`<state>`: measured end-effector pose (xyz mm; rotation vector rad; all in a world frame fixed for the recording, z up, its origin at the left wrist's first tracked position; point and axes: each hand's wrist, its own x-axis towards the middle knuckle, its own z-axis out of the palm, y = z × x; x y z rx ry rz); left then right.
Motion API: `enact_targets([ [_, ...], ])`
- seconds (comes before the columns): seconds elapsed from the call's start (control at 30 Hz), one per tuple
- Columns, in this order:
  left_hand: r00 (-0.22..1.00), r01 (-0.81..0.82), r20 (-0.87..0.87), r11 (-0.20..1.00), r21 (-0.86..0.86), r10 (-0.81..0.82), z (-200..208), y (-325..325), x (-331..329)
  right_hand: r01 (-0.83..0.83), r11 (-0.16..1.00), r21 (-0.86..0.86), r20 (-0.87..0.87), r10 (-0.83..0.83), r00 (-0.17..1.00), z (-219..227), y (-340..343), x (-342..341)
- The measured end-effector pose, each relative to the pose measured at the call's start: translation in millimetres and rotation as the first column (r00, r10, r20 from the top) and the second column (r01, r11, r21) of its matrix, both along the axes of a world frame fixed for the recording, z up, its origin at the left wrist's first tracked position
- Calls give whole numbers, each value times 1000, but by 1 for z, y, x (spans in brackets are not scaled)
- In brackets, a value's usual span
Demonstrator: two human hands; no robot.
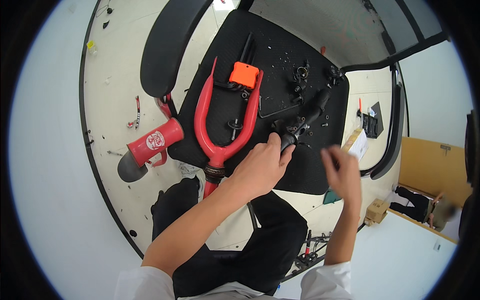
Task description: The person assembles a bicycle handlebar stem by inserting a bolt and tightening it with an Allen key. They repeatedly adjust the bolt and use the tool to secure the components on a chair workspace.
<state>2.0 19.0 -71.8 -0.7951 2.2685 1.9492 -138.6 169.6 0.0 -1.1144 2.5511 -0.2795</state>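
- Head view: left hand [260, 167] reaches forward over the black mat [300, 65], palm down, fingers curled round the near end of a black stem-like bike part [306, 120].
- Bike part lies slantwise near the mat's right edge, far end pointing toward the far right corner.
- Right hand [344, 172] is raised just right of the part, fingers loosely spread, holding nothing; slightly blurred.
- Red bicycle fork [225, 115] lies on the mat's left half, legs pointing to the far edge, crown at the near edge.
- Orange block [244, 75] sits between the fork legs.
- Small black hardware [300, 75] is scattered toward the far right corner.
- No containers discernible on the mat.
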Motion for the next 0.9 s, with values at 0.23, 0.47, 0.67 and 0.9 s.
enact_targets([
  [0.23, 994, 103, -22, 993, -51, -104, 4, 3, 1, 212, 915, -343, 685, 90, 723, 4, -3, 71],
  [0.47, 976, 110, -177, 989, -95, -125, -15, 7, 2, -176, 883, -435, 327, 338, 883, 16, -65, 35],
  [0.67, 998, 63, 1, 994, 86, -63, 9, -10, -1, -25, 899, -437, 60, 57, 997, -18, 9, 43],
  [0.9, 999, 36, 26, 977, 210, -42, -1, -7, 1, -302, 806, -509, -209, 225, 952, -34, -1, 90],
])
